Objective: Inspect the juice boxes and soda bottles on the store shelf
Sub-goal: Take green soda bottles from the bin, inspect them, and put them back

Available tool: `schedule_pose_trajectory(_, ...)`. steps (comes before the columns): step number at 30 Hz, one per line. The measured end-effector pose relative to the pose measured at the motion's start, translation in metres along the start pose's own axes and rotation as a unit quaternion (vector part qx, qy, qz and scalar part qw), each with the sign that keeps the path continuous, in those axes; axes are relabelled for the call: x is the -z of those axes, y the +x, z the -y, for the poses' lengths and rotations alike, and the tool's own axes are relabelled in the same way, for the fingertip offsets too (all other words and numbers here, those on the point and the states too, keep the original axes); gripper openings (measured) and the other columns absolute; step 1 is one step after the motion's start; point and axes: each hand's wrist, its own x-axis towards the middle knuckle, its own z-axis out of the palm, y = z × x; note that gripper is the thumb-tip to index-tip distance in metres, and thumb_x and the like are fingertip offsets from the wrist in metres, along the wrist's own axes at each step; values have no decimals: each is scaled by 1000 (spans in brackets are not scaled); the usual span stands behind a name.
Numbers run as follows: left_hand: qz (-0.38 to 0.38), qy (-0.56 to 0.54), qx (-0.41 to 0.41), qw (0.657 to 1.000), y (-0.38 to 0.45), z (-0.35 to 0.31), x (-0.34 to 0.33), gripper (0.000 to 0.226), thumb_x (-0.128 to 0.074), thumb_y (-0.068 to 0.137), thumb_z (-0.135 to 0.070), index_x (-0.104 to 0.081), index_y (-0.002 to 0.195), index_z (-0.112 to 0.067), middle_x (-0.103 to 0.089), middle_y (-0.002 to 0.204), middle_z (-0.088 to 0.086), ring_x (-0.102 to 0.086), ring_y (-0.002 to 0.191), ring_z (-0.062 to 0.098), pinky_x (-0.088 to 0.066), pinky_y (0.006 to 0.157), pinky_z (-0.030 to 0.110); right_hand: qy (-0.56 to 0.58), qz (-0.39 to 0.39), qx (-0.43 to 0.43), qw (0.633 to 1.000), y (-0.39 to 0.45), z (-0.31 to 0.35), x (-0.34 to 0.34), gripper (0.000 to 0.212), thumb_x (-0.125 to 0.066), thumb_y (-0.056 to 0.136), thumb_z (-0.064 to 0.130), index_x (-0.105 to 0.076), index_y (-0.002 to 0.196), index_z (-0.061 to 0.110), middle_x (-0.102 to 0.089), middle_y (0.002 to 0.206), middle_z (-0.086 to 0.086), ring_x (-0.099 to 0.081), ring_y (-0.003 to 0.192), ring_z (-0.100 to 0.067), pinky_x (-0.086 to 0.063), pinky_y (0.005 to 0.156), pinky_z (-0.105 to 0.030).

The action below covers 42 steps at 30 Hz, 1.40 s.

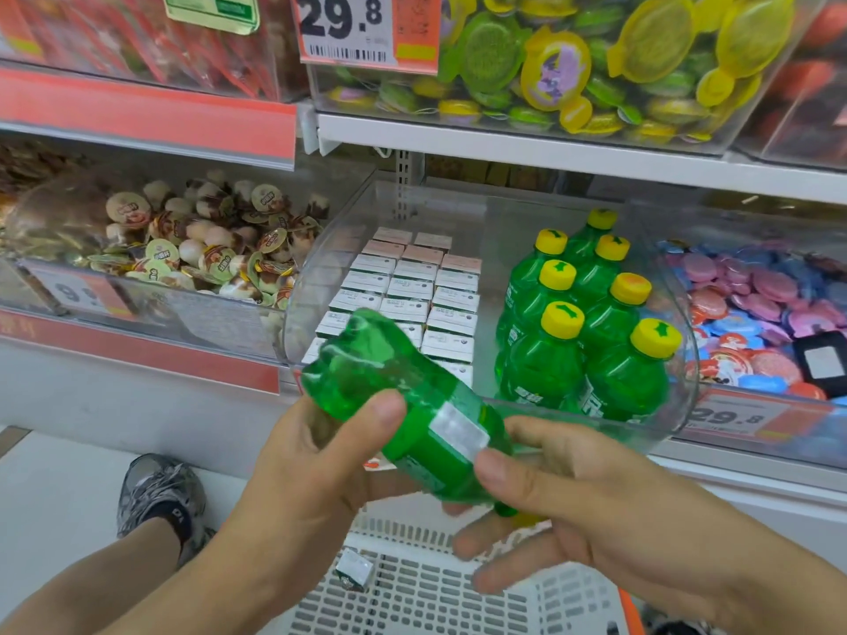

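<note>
A green soda bottle (403, 405) lies tilted in both my hands in front of the shelf, its base pointing up and left. My left hand (316, 456) grips its lower body, thumb across the front. My right hand (568, 492) holds the neck end, thumb by the white label patch; the cap is hidden. Behind, a clear plastic bin (458, 208) holds rows of small white juice boxes (408, 286) on its left and several upright green soda bottles (582, 323) with yellow caps on its right.
A white slotted basket (431, 588) sits below my hands with one small carton (353, 568) in it. Neighbouring bins hold jelly cups (206, 249) at left and pink and blue round snacks (756, 309) at right. A shoe (160, 492) stands on the floor at left.
</note>
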Motion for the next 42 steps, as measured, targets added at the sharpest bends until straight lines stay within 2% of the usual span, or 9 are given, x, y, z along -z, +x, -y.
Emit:
schedule_pose_trajectory(8, 9, 276, -97, 956, 5, -35, 27, 71, -91, 51, -48, -64, 115, -31, -70, 116, 1, -71, 101, 23, -59, 79, 28, -64, -177, 221, 957, -11, 16, 15, 50, -77, 65, 23, -71, 114, 18, -77, 96, -11, -76, 85, -23, -62, 72, -30)
schedule_pose_trajectory(12, 55, 596, -213, 772, 11, -59, 16, 62, -71, 59, -73, -53, 114, -51, -63, 120, -27, -58, 115, -6, -47, 95, 22, -285, -235, 354, 859, -12, 14, 10, 37, -79, 78, 33, -69, 113, 39, -68, 102, 5, -69, 97, -19, -62, 79, -27)
schedule_pose_trajectory(14, 77, 641, -218, 732, 21, -69, -2, 58, -63, 60, -73, -50, 113, -54, -60, 114, -27, -55, 110, -5, -39, 92, 8, -370, -268, 405, 792, -9, 14, 7, 34, -75, 80, 35, -65, 112, 39, -64, 101, 11, -65, 94, -18, -61, 77, -30)
schedule_pose_trajectory(17, 130, 663, -307, 670, 45, -82, -12, 74, -58, 70, -73, -46, 136, -43, -61, 118, -16, -57, 109, 4, -46, 89, 22, -400, -310, 457, 732, -5, 23, 6, 34, -73, 84, 29, -63, 115, 38, -59, 99, 11, -60, 92, -16, -60, 73, -30)
schedule_pose_trajectory(24, 146, 496, -348, 782, 110, -74, -15, 63, -89, 64, -24, -60, 118, -10, -70, 109, -3, -67, 104, 7, -52, 95, 27, -286, -335, 509, 740, 34, 44, 11, 58, -73, 85, -4, -60, 131, 29, -60, 104, 0, -61, 85, -24, -62, 65, -31)
schedule_pose_trajectory(27, 98, 513, -370, 768, 126, -62, -16, 60, -88, 61, -23, -60, 112, -10, -69, 105, -10, -63, 100, -6, -47, 89, 13, -342, -390, 482, 706, 42, 56, 26, 36, -73, 85, 1, -71, 114, 22, -70, 102, 2, -68, 89, -14, -60, 70, -23)
schedule_pose_trajectory(31, 81, 529, -355, 766, 147, -53, -13, 63, -88, 62, -18, -55, 115, -11, -69, 113, -3, -66, 95, 13, -55, 77, 34, -439, -457, 373, 677, 51, 71, 62, 14, -72, 86, 17, -75, 95, 26, -71, 98, 2, -68, 91, -13, -56, 87, -33)
schedule_pose_trajectory(37, -1, 471, -303, 828, 186, -32, -9, 60, -92, 61, -24, -51, 105, -21, -67, 101, -7, -65, 96, 10, -55, 81, 35, -565, -359, 156, 727, 63, 81, 89, 69, -62, 77, 57, -47, 143, 41, -51, 129, 0, -50, 125, -20, -36, 98, -27)
schedule_pose_trajectory(42, -64, 428, -241, 869, 227, -27, -20, 70, -95, 55, -38, -56, 111, -21, -65, 103, -9, -61, 101, 10, -47, 82, 23, -567, -359, 147, 726, 68, 80, 95, 67, -63, 86, 50, -39, 148, 42, -53, 138, 4, -48, 131, -18, -34, 97, -26)
